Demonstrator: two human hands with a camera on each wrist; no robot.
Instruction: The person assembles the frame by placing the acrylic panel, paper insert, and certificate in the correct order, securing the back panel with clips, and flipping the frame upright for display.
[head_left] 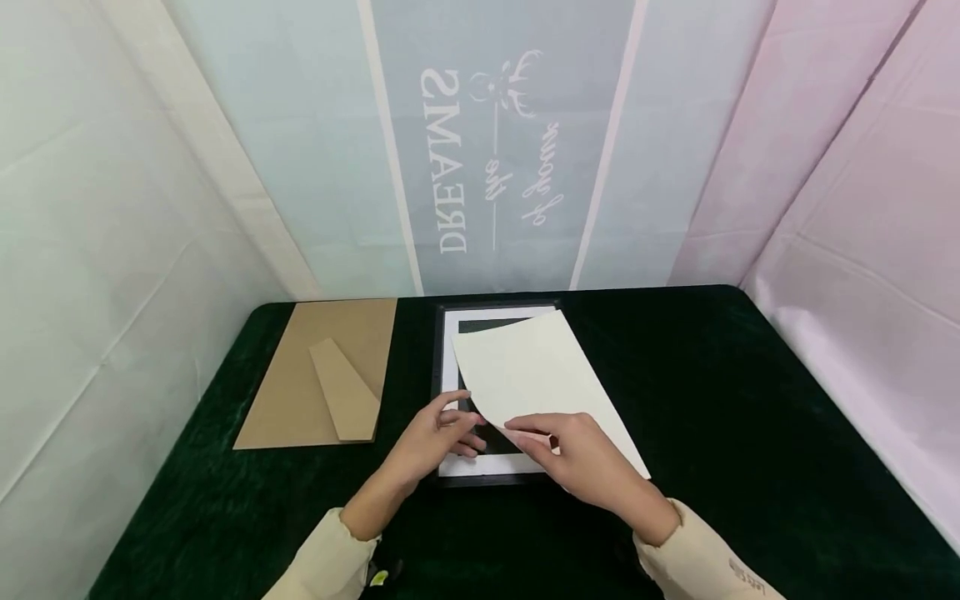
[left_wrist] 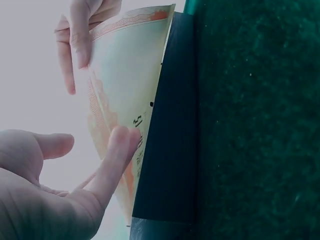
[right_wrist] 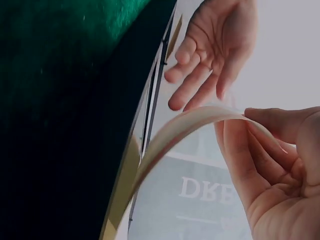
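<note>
A sheet of paper (head_left: 551, 367) lies partly over a picture frame (head_left: 487, 481) with a black border and white mat. Its near edge is bent upward; in the left wrist view the certificate-like underside (left_wrist: 127, 65) shows a red-orange ornamental border and some dark characters. My right hand (head_left: 585, 458) pinches the lifted edge between thumb and fingers, seen plainly in the right wrist view on the curved sheet (right_wrist: 185, 122). Fingers extended, my left hand (head_left: 431, 437) is at the sheet's near left side, over the frame. Whether its fingertips touch the paper I cannot tell.
To the left lies a brown backing board (head_left: 273, 404) with its stand leg (head_left: 345, 400) on top. Dark green cloth (head_left: 720, 417) covers the table, and a printed curtain (head_left: 495, 167) rises behind. A small dark and green item (head_left: 381, 577) shows beside the left sleeve.
</note>
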